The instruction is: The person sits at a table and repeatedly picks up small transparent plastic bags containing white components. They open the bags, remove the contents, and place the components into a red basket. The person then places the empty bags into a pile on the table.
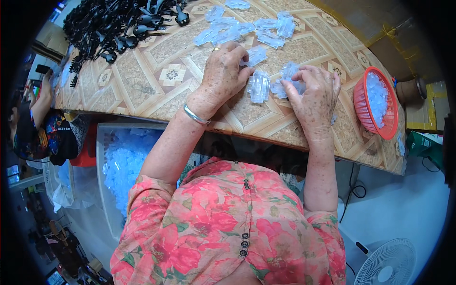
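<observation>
Black plastic clips (pixel 114 28) heaped far left, untouched. Left hand (pixel 223 76) curled over clear plastic piece (pixel 259 86) on patterned table (pixel 156 90); grip there: cannot tell. Right hand (pixel 314 97) pinching another clear piece (pixel 287 83), fingertips closed. Risk: small slick parts slipping, scattering into loose pile (pixel 247 28), or sliding toward table edge. Red basket (pixel 375 102) near right edge, easily knocked.

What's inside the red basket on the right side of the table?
The red basket holds a heap of clear plastic pieces, like those scattered near the right hand. Only the top layer shows; anything beneath it, and the basket's bottom, is covered.
</observation>
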{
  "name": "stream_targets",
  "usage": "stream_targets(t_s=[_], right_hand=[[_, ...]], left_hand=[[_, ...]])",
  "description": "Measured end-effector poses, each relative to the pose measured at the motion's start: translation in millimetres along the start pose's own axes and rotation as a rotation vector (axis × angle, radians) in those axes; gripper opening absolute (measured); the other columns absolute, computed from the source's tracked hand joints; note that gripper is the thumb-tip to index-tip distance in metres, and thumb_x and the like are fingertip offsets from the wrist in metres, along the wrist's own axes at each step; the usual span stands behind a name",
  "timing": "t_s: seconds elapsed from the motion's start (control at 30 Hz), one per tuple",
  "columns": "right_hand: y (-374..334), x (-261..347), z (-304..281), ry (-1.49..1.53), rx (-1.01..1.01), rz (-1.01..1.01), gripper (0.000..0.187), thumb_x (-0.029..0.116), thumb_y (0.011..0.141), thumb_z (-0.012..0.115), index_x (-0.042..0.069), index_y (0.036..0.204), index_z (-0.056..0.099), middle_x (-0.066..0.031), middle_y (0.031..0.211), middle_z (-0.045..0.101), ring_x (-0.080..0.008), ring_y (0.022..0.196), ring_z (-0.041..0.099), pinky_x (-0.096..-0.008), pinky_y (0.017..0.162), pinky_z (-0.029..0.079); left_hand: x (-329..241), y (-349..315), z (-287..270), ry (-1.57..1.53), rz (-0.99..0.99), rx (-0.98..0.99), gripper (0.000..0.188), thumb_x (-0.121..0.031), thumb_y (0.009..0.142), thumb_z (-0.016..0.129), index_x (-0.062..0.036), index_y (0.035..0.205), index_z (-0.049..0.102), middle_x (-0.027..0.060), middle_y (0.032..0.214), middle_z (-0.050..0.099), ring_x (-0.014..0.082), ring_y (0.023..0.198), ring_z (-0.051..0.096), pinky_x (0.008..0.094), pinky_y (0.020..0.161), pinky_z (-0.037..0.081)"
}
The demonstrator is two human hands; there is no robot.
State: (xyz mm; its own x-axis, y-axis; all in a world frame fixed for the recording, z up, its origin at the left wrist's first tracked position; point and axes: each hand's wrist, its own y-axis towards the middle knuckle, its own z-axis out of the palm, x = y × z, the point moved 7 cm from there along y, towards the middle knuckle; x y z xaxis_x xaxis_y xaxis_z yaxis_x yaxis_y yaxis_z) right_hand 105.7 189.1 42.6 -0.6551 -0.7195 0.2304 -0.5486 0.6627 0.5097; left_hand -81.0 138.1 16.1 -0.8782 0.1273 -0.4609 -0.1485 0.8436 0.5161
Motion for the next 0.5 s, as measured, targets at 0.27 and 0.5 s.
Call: stream_targets(t_s=[0.27,0.5], right_hand=[[1,-5,9,0.021,-0.061,0.025,0.03,0.031,0.075,0.081,0.011,0.093,0.067,-0.0052,0.106,0.066,-0.0254,0.108,0.058,-0.0541,0.112,0.027],[-2,6,0,0.089,-0.131,-0.076,0.058,0.037,0.072,0.083,0.011,0.119,0.063,-0.0059,0.12,0.065,-0.025,0.114,0.057,-0.0553,0.114,0.025]], left_hand=[[-5,4,-9,-0.241,-0.014,-0.042,0.031,-0.008,0.073,0.08,-0.0037,0.098,0.062,0.01,0.101,0.064,0.0258,0.091,0.064,0.0332,0.076,0.053],[-27,6,-20,-0.276,0.217,-0.168,0.047,-0.011,0.068,0.087,-0.0035,0.107,0.062,0.0116,0.11,0.065,0.0245,0.093,0.064,0.0323,0.076,0.054]])
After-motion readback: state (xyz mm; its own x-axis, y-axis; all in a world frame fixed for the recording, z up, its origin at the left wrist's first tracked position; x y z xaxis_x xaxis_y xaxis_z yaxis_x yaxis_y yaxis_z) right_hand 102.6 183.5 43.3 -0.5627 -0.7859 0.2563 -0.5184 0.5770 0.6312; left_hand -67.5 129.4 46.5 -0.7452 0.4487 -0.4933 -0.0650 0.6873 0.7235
